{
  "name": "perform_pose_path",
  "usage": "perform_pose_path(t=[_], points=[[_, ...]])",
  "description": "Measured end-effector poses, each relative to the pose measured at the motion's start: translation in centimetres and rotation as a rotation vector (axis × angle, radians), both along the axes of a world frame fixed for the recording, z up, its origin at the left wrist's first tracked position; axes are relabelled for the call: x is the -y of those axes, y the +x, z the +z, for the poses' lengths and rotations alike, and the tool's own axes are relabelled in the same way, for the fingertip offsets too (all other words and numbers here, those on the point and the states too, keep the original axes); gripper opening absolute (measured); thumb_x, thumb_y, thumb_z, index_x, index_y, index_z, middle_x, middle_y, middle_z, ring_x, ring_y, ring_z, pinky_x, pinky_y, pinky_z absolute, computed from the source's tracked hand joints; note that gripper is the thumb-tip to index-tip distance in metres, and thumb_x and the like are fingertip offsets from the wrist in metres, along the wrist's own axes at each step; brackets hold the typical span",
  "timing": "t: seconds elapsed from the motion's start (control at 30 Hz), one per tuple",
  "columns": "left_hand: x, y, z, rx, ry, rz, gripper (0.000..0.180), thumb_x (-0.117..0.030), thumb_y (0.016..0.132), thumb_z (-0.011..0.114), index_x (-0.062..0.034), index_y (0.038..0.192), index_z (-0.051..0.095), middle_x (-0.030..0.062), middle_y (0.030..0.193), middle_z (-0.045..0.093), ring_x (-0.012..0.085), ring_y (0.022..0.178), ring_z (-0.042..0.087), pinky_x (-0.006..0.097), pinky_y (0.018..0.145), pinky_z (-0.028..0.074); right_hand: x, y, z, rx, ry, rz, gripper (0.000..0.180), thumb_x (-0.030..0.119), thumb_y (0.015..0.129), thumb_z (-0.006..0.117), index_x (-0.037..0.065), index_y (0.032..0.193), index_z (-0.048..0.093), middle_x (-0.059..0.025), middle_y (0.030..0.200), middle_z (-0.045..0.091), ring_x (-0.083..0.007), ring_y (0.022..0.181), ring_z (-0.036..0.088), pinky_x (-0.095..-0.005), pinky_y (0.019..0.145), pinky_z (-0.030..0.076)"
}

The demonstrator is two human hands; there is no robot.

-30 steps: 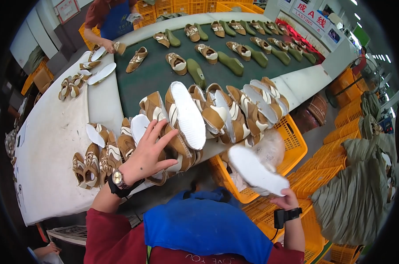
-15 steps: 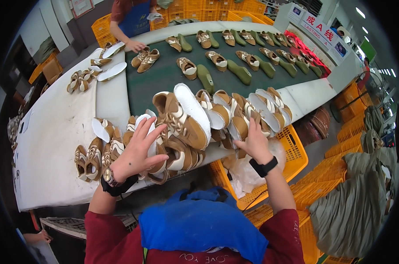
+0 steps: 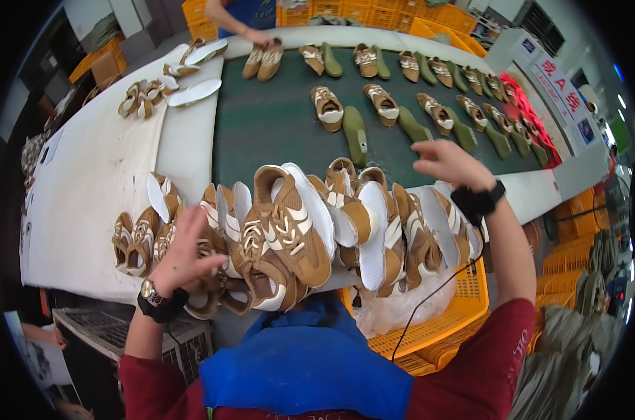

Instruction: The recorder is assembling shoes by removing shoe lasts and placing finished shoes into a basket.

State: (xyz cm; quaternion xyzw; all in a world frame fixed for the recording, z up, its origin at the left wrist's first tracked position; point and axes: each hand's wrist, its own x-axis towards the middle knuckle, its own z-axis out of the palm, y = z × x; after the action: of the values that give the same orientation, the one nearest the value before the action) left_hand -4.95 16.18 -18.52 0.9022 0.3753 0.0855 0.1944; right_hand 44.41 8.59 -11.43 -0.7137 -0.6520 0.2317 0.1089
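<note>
Holding fingers apart, left hand [image 3: 182, 255] sits by brown shoes [image 3: 302, 253], right hand [image 3: 454, 165] near a green last [image 3: 414, 126].

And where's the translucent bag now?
In the head view, the translucent bag sits low, right of centre, inside the yellow crate, just below the brown shoes.

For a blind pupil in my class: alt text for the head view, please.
A person's left hand is beside crowded brown-and-white shoes; the empty right hand is over a green surface holding more shoes and green shoe forms. A co-worker's hand touches one pair.
</note>
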Motion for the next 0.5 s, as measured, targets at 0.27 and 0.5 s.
perform_pose_path(t=[0.27, 0.5], points=[[2.4, -3.4, -5.5, 0.049, -0.173, 0.428, 0.099, -0.025, 0.063, 0.077, -0.0026, 0.139, 0.018, 0.0229, 0.137, 0.029, 0.0357, 0.127, 0.03, 0.039, 0.105, 0.026, -15.4, 0.2, -14.6, 0.568, -0.339, 0.746, 0.053, 0.01, 0.064, 0.065, 0.02, 0.115, 0.059, -0.0094, 0.112, 0.057, -0.0281, 0.103, 0.055, -0.0376, 0.084, 0.047], [2.3, -2.6, -4.7, 0.033, -0.288, 0.518, 0.099, -0.02, 0.063, 0.077, -0.0015, 0.139, 0.016, 0.021, 0.138, 0.03, 0.0323, 0.128, 0.03, 0.038, 0.105, 0.027, -16.6, -0.7, -22.2, 0.854, 0.115, 0.995, 0.024, 0.025, 0.083, 0.052, 0.022, 0.103, 0.064, -0.0029, 0.109, 0.049, -0.0178, 0.103, 0.044, -0.0319, 0.079, 0.035]])
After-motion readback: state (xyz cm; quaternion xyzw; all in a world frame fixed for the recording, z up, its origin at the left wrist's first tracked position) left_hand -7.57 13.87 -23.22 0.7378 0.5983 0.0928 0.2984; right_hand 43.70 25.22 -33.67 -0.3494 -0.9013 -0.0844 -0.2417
